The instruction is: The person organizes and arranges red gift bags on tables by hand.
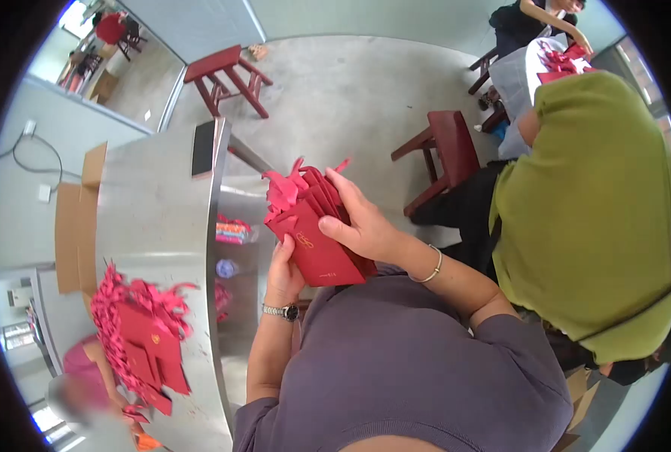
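A stack of red bags (317, 245) with gold print and pink-red ribbons (284, 188) is held between both hands in front of my body. My left hand (283, 273), with a watch at the wrist, grips the lower left edge, thumb on the front face. Around the right side of the stack, my right hand (362, 224) is closed, its thumb on the front and its fingers along the top edges. A bracelet circles the right wrist. On the metal table to the left lies a pile of similar red bags (151, 343) with tangled ribbons.
The metal table (151, 218) carries a dark flat object (203, 149) at its far corner and a cardboard box (76, 233) beside it. Red stools (230, 75) stand ahead. A person in green (591, 211) sits close on the right; other people are at the lower left and upper right.
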Demonstrator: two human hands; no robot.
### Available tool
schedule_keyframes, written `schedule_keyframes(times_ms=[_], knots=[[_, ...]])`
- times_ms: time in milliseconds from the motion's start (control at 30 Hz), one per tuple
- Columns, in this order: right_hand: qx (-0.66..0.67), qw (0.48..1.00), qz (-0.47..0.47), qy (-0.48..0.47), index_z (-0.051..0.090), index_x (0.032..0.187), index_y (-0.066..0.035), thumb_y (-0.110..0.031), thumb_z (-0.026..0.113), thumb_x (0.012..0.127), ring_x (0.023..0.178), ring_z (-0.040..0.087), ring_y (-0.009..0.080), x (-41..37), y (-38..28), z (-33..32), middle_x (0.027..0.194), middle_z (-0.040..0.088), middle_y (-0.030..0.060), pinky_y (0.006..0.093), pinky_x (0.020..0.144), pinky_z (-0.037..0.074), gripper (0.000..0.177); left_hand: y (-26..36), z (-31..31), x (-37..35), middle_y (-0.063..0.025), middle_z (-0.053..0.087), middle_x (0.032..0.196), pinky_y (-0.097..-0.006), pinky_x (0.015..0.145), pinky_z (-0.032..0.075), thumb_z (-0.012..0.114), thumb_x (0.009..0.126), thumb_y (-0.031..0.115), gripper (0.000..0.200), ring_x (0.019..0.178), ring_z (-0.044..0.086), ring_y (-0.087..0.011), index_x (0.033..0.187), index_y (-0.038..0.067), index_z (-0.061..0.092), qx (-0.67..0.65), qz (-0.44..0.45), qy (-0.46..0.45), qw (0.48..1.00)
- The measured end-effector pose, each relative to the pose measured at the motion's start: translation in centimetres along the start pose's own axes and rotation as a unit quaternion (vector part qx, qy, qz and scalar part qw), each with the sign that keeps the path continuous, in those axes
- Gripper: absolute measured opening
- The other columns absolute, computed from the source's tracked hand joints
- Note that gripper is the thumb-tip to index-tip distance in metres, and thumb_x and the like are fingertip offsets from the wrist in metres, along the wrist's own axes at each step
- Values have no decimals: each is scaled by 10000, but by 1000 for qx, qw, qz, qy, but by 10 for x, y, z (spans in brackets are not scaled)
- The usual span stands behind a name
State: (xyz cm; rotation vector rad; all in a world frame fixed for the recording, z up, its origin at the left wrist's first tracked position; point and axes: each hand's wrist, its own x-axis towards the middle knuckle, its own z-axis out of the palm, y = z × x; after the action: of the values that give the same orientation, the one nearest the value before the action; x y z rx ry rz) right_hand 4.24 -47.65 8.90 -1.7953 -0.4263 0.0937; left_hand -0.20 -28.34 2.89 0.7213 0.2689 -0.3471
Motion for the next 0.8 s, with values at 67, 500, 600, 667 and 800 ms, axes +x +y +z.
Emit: schedule_keyframes(times_ms=[67, 500, 600, 667, 800], knots=[[48, 999, -18, -17, 275, 1391, -4, -270, 649, 817, 1325, 299, 301, 30, -7, -31, 1413, 292, 221, 379, 1078, 249, 735, 9, 5, 43, -104, 475, 1325, -402, 1048, 329, 523, 914, 338, 565, 1206, 460, -258, 1368, 52, 345, -23, -14, -54, 998], [-238, 907, 50, 345, 607, 1059, -3, -232, 642, 839, 1001, 583, 182, 197, 50, -201, 1045, 642, 102, 338, 848, 462, 320, 25, 65, 259, -93, 493, 1319, -419, 1041, 347, 606, 857, 333, 576, 1206, 471, -260, 1331, 68, 415, -45, -249, -194, 948], [176, 958, 38, 225, 481, 1276, -15, -359, 592, 861, 1167, 484, 175, 233, 64, -235, 1278, 529, 79, 319, 972, 381, 550, 27, 87, 313, -105, 513, 1296, -421, 1034, 355, 610, 852, 309, 562, 1187, 488, -265, 1323, 63, 427, -39, -296, -232, 925], [263, 964, 35, -1, 476, 1291, -16, -393, 515, 906, 1173, 478, 170, 256, 83, -244, 1274, 531, 91, 313, 988, 367, 541, 28, 92, 353, -112, 498, 1311, -423, 1036, 351, 607, 851, 276, 545, 1206, 469, -269, 1324, 72, 430, -8, -319, -217, 923], [272, 950, 62, -138, 473, 1304, -27, -395, 406, 968, 1168, 478, 182, 286, 83, -255, 1232, 557, 80, 325, 1032, 320, 503, 57, 105, 434, -128, 452, 1346, -415, 1028, 352, 597, 870, 337, 580, 1229, 443, -261, 1342, 68, 394, 409, -50, -409, 814]])
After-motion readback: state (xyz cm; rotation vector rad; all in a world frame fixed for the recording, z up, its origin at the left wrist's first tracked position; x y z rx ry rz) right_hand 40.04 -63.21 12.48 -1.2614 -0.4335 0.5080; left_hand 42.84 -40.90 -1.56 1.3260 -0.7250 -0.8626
